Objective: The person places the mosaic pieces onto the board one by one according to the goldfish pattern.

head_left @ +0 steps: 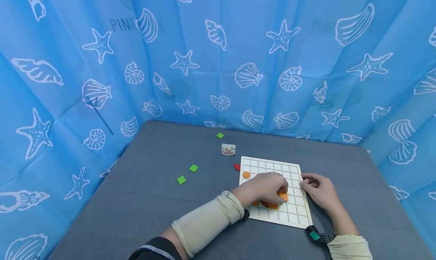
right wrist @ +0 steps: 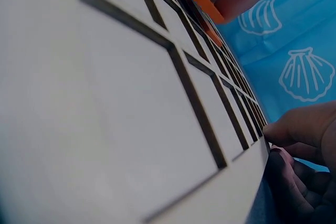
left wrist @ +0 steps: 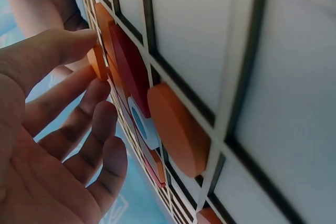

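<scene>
My left hand (head_left: 267,186) reaches over a white grid board (head_left: 303,210), its thumb and index finger pinching an orange square tile (head_left: 283,196); in the left wrist view the other fingers spread beside the board. Below that hand, an orange tile (head_left: 273,206) and a partly covered red piece (head_left: 264,204) lie in the grid. The left wrist view also shows a light-blue piece (left wrist: 143,121) and an orange rounded piece (left wrist: 178,129) in cells. At the board's right edge, my right hand (head_left: 320,190) grips the rim between thumb and curled fingers.
An orange disc (head_left: 246,175) sits near the board's left edge, beside a red piece (head_left: 237,167) on the grey table (head_left: 136,199). Further left lie green tiles (head_left: 193,168). A small patterned card (head_left: 228,149) lies behind the board. A blue shell-print curtain (head_left: 218,63) surrounds the table.
</scene>
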The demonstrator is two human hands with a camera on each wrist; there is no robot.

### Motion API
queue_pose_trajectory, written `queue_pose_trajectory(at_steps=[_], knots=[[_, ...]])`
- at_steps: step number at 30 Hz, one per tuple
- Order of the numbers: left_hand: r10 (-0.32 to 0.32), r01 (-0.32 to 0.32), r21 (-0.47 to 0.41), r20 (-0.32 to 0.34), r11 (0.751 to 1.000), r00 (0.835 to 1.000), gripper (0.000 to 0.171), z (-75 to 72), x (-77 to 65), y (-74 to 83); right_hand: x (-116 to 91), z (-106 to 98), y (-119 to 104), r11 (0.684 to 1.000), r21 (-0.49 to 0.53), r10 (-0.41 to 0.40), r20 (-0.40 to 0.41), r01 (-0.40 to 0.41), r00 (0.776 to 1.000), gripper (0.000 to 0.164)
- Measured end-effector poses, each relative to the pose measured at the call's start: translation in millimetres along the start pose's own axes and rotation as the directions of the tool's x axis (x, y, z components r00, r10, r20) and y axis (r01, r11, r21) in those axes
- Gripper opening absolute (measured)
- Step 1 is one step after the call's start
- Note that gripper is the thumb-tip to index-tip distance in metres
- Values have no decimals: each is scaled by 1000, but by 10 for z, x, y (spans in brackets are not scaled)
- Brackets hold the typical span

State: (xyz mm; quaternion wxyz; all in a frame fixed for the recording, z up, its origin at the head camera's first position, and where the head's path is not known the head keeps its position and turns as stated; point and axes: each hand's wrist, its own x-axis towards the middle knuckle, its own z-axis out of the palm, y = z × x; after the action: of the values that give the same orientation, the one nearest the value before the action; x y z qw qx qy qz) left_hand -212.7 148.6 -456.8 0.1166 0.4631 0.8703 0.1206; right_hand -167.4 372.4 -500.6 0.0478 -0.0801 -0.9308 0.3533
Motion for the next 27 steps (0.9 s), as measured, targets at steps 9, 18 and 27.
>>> queue_pose_trajectory(at_steps=[9, 18, 27], knots=[[9, -8, 34, -17, 999, 1000, 11, 29, 6, 13, -3, -2, -7, 1000, 4, -7, 2, 7, 1000, 40], [-2, 3, 47, -23, 999, 1000, 10, 35, 27, 42, -4, -7, 1, 1000, 1, -8, -4, 8, 1000, 39], [-15, 16, 39, -17, 999, 1000, 9, 40, 41, 36, 0, -18, 14, 1000, 5, -5, 2, 5, 1000, 40]])
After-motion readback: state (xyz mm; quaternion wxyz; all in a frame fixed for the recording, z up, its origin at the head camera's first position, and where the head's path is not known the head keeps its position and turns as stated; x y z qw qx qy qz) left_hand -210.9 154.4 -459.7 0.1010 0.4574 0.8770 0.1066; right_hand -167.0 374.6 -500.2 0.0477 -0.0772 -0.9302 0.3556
